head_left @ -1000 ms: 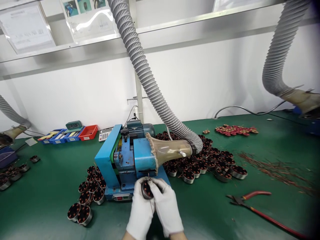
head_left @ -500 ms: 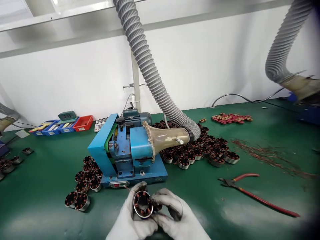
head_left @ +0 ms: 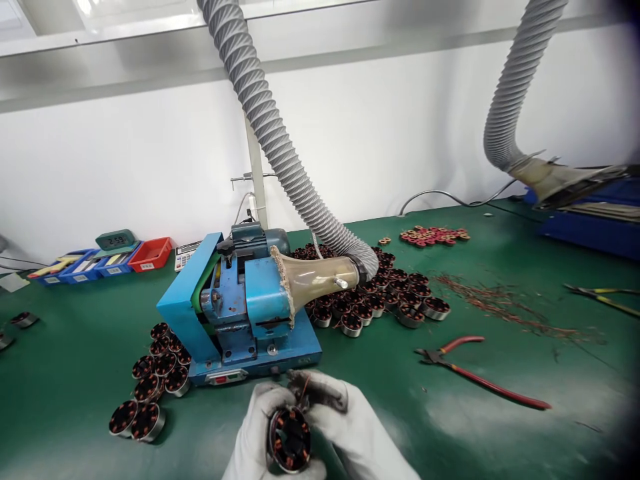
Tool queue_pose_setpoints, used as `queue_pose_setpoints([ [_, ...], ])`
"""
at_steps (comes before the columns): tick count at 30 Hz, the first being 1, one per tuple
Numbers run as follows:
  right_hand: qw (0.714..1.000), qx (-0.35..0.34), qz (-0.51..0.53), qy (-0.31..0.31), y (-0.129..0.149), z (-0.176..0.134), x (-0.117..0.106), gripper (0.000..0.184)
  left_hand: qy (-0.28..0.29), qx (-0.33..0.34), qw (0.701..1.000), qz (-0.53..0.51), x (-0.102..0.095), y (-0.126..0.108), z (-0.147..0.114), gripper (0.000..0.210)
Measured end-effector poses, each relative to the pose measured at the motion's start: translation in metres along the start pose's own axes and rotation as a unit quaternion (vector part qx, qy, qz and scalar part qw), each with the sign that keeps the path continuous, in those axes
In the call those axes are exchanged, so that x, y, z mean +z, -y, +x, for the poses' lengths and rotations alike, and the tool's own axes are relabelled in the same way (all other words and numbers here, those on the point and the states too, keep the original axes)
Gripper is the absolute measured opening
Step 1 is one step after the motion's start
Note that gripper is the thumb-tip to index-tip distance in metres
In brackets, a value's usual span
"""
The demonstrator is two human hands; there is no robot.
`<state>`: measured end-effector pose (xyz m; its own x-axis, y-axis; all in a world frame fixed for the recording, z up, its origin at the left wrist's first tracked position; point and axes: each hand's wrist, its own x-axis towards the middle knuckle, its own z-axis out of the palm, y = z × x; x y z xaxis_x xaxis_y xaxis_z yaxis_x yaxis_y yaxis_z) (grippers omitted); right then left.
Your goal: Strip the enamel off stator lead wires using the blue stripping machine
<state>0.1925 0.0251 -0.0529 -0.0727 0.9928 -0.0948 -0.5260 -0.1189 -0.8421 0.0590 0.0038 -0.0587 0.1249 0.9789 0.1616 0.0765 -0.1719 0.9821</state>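
Both hands wear white gloves and are low in the view, close to the person, above the green table (head_left: 90, 400). The left hand (head_left: 255, 440) is curled around a round motor stator (head_left: 290, 441), with the fingers wrapped on its metal ring from the left and below, so the open face with copper windings looks up toward the camera. The right hand (head_left: 350, 433) comes from the right side; its thumb and first fingers are pinched together at the upper edge of the stator, where thin wire ends (head_left: 303, 390) stick out. The rest of this hand is bent and lies just beside the stator. The stator is held in the air, in front of the blue machine (head_left: 240, 307) and a little nearer to the person than the base of that machine. A grey ribbed hose (head_left: 280, 147) goes down into a clear funnel on the right side of the machine. A small group of finished stators (head_left: 150, 380) lies left of the machine, and a bigger heap (head_left: 390, 293) lies behind it on the right. Red-handled pliers (head_left: 475, 373) rest on the table, well apart from the right hand, and cut copper wire pieces (head_left: 500, 307) are spread behind them.
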Motion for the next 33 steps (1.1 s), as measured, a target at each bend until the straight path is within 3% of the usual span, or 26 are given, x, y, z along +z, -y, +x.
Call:
queue_pose_setpoints([
  [3, 0.998, -0.022, -0.045, -0.047, 0.001, 0.005, 0.006, 0.022, 0.001, 0.120, 0.991, 0.052, 0.005, 0.008, 0.003, 0.047],
  [5, 0.997, -0.023, -0.009, -0.067, 0.007, 0.011, 0.001, 0.023, 0.002, 0.154, 0.986, 0.071, 0.007, 0.011, 0.004, 0.047],
  [7, 0.989, -0.085, -0.003, -0.122, 0.015, 0.016, -0.007, 0.025, -0.013, 0.162, 0.982, 0.096, 0.008, 0.012, 0.005, 0.045],
  [9, 0.965, -0.175, -0.053, -0.189, 0.016, 0.017, -0.012, 0.025, -0.054, 0.152, 0.979, 0.125, 0.009, 0.011, 0.007, 0.043],
  [10, 0.957, -0.197, -0.092, -0.192, 0.013, 0.016, -0.012, 0.022, -0.080, 0.139, 0.978, 0.134, 0.009, 0.011, 0.009, 0.041],
  [13, 0.905, -0.277, -0.293, -0.138, -0.008, 0.014, -0.004, 0.018, -0.133, 0.078, 0.981, 0.113, 0.011, 0.015, 0.019, 0.037],
  [15, 0.867, -0.282, -0.398, -0.106, -0.022, 0.018, 0.003, 0.023, -0.139, 0.025, 0.988, 0.060, 0.012, 0.023, 0.027, 0.036],
  [16, 0.864, -0.263, -0.420, -0.097, -0.028, 0.022, 0.006, 0.025, -0.137, -0.003, 0.990, 0.028, 0.013, 0.027, 0.032, 0.037],
  [19, 0.883, -0.202, -0.417, -0.077, -0.036, 0.039, 0.011, 0.027, -0.137, -0.056, 0.987, -0.056, 0.016, 0.040, 0.048, 0.039],
  [21, 0.893, -0.191, -0.401, -0.072, -0.035, 0.051, 0.012, 0.028, -0.146, -0.050, 0.985, -0.079, 0.017, 0.045, 0.058, 0.038],
  [26, 0.901, -0.184, -0.383, -0.082, -0.032, 0.068, 0.010, 0.027, -0.163, -0.023, 0.984, -0.067, 0.021, 0.048, 0.074, 0.032],
  [33, 0.924, -0.158, -0.337, -0.087, -0.028, 0.066, 0.010, 0.026, -0.161, -0.020, 0.986, -0.048, 0.022, 0.045, 0.077, 0.032],
])
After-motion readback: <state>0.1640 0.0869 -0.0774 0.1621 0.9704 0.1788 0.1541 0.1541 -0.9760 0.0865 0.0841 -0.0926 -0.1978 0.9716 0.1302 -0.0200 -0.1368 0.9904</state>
